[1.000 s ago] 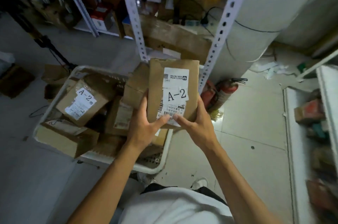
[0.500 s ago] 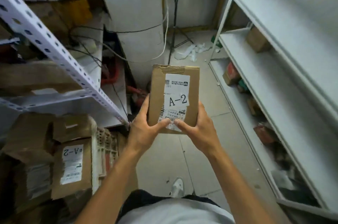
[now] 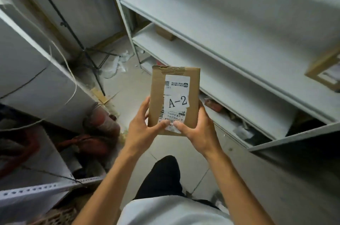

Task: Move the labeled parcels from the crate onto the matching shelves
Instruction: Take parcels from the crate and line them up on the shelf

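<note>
A flat brown cardboard parcel with a white shipping label marked "A-2" is held upright in front of me at the centre of the view. My left hand grips its lower left edge, thumb pressed on the label. My right hand grips its lower right edge, thumb also on the label. The white shelf unit stands to my right, its boards stacked in tiers. The crate is almost out of view at the bottom left.
One small brown box sits on a middle shelf; another labeled box is at the right edge. Reddish items lie on the lowest shelf. A black tripod, red fire extinguishers and white litter occupy the floor left.
My view has swung right, away from the crate and toward the white shelf unit. Both hands keep the same hold on the A-2 parcel.
</note>
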The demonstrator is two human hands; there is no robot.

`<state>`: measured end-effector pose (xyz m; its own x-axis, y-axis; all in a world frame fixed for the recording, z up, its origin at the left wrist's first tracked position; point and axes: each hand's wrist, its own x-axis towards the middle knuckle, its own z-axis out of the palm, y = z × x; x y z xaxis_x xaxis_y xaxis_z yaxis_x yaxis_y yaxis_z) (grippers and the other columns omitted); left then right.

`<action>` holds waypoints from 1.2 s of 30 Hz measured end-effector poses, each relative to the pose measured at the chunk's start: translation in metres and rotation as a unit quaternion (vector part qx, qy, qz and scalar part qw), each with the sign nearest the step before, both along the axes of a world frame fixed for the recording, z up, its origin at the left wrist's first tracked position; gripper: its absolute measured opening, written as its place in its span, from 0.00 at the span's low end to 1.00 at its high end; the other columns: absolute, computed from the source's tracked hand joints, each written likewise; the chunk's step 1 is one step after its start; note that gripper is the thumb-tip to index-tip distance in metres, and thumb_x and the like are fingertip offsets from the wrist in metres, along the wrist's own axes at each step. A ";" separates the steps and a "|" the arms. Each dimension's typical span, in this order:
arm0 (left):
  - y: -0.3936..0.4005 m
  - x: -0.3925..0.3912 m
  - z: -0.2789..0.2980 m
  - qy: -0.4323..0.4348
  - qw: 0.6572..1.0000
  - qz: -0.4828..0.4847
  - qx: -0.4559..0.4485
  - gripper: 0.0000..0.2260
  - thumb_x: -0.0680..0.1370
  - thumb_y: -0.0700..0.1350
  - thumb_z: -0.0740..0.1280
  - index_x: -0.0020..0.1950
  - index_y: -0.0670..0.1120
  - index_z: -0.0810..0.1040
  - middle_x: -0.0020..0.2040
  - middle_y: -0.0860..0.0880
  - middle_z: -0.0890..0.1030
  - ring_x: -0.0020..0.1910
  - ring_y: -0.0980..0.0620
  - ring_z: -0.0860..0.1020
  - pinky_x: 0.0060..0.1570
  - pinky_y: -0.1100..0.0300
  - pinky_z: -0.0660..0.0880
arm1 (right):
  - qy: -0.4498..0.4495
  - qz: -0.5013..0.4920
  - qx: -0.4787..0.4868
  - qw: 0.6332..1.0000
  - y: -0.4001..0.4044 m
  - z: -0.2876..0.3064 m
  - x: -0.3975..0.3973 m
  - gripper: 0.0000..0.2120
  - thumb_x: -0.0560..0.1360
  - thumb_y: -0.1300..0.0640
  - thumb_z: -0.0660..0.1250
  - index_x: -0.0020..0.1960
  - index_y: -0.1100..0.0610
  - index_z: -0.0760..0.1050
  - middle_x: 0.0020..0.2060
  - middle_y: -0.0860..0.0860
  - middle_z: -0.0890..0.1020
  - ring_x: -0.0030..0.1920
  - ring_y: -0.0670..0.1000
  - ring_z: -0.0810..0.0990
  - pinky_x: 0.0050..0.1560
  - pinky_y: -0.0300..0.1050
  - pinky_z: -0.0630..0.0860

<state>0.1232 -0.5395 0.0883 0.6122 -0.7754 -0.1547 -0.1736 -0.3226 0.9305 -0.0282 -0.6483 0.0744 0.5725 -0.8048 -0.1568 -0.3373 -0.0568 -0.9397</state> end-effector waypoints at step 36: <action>-0.490 -0.132 -0.050 -0.099 0.936 -0.338 -0.005 0.23 0.74 0.36 0.71 0.68 0.45 0.72 0.62 0.47 0.75 0.58 0.48 0.78 0.50 0.55 0.82 | 0.203 -0.319 -0.046 0.925 -0.378 -0.058 -0.178 0.39 0.65 0.32 0.72 0.70 0.46 0.66 0.58 0.51 0.75 0.56 0.51 0.78 0.53 0.52 0.82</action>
